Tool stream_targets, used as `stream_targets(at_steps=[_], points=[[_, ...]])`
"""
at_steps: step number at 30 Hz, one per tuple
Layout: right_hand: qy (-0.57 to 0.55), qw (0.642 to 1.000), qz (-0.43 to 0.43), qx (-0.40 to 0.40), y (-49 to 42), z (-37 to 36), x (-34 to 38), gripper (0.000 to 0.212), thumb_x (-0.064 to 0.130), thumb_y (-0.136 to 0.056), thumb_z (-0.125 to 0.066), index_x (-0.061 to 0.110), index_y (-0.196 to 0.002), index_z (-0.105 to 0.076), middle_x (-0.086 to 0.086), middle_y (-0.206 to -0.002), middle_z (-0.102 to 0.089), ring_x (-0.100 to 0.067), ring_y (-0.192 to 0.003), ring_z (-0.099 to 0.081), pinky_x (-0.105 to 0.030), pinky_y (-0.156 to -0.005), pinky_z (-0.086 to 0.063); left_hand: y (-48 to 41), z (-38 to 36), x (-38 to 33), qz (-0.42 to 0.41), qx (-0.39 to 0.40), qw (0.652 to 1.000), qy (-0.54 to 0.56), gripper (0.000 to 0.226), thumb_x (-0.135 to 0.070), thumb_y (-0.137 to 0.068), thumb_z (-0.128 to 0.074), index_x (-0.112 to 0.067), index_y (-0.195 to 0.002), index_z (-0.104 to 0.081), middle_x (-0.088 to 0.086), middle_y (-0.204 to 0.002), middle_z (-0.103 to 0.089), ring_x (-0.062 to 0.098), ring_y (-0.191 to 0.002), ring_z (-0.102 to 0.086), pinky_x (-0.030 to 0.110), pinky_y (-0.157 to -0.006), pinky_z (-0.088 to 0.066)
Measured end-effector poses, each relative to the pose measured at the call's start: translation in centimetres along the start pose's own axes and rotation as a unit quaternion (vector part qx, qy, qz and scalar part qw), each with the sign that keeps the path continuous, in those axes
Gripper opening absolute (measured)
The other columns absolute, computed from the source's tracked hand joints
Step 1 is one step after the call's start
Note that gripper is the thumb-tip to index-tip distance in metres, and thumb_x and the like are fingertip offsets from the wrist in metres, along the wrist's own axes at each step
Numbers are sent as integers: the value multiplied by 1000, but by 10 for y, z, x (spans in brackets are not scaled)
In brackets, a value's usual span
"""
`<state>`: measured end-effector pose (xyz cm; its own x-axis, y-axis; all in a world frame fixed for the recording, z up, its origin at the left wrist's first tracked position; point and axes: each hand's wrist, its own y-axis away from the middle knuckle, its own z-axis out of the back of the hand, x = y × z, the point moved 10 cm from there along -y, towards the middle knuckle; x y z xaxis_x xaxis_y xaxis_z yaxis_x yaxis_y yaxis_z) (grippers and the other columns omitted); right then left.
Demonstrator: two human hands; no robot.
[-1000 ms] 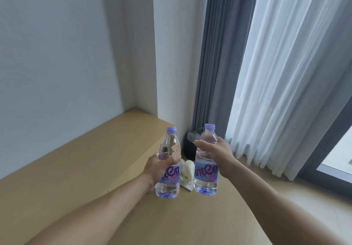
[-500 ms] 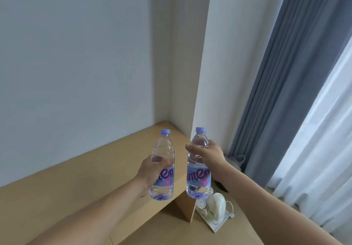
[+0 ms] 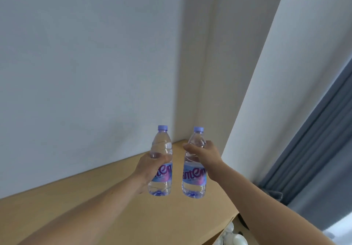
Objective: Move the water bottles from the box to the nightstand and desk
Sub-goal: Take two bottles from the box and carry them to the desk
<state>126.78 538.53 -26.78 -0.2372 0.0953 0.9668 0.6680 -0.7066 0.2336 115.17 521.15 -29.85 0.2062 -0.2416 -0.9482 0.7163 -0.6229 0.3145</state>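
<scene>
Two clear water bottles with lilac caps and purple-blue labels are held upright, side by side, above a light wooden desk top (image 3: 95, 202). My left hand (image 3: 150, 166) grips the left water bottle (image 3: 162, 149) around its middle. My right hand (image 3: 203, 155) is closed around the right water bottle (image 3: 194, 180) near its shoulder. Both bottles hang a little above the wood, close to the back corner. The box is out of view.
White walls (image 3: 95, 73) meet in a corner behind the desk, with a white pillar (image 3: 266, 73) to the right. A grey curtain (image 3: 314, 149) hangs at far right. White items (image 3: 232, 239) lie below the desk's right edge.
The view has swung left and upward, so the window curtains slid off to the right. Both hands with their bottles have moved over the desk top toward the corner.
</scene>
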Motion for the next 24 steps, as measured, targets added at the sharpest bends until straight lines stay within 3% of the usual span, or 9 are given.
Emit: stream_targets(at_steps=[5,8,11,14,19,21,24], points=[[-5,998,6,58,-82,-15,-5,63,30,-64,-90,2,-109,-56,-20,-96,-71,-23,-69,-74,-26,-55,-55,-52,-2,-10,-9,-65,998,-24,40,-35,-71,-84,-5,-95,-72,13,-82,-78,27,-72,-76,34,-66,-59],[15,996,13,90,-129,-28,-9,79,47,-53,-91,6,-110,-57,-15,-98,-72,-22,-76,-75,-37,-69,-62,-87,-1,-4,10,-117,993,-11,71,-45,-54,-86,-4,-108,-65,13,-87,-78,26,-73,-77,32,-61,-59],[19,994,41,97,-168,-38,-7,68,50,-55,-88,17,-105,-56,-8,-101,-70,-21,-84,-73,-41,-76,-61,-122,4,4,18,-149,989,-6,76,-42,-55,-88,-7,-116,-59,13,-95,-76,27,-78,-77,43,-69,-64],[60,988,95,105,-196,-49,-3,56,45,-64,-88,21,-105,-57,-1,-106,-66,-18,-93,-67,-29,-73,-52,-145,10,10,-3,-173,985,-15,67,-37,-56,-89,-15,-113,-61,6,-101,-77,21,-85,-77,40,-77,-63],[88,977,156,114,-222,-65,-12,53,44,-62,-87,23,-102,-59,6,-108,-56,-12,-97,-61,-27,-81,-48,-171,16,21,-40,-181,982,-30,45,-12,-74,-88,-24,-109,-63,-11,-95,-72,-6,-72,-69,9,-56,-50],[77,977,167,112,-234,-70,-20,57,51,-50,-82,23,-97,-65,-5,-110,-62,-16,-93,-67,-24,-75,-54,-178,20,26,-49,-184,981,-27,45,-10,-75,-87,-26,-110,-62,-14,-95,-71,-2,-80,-69,10,-59,-52],[87,975,169,118,-241,-76,-31,62,48,-52,-80,21,-105,-66,-13,-117,-59,-17,-94,-67,-9,-67,-50,-187,25,37,-53,-191,980,-32,43,-9,-75,-87,-27,-106,-63,-9,-99,-73,12,-94,-72,32,-81,-61]])
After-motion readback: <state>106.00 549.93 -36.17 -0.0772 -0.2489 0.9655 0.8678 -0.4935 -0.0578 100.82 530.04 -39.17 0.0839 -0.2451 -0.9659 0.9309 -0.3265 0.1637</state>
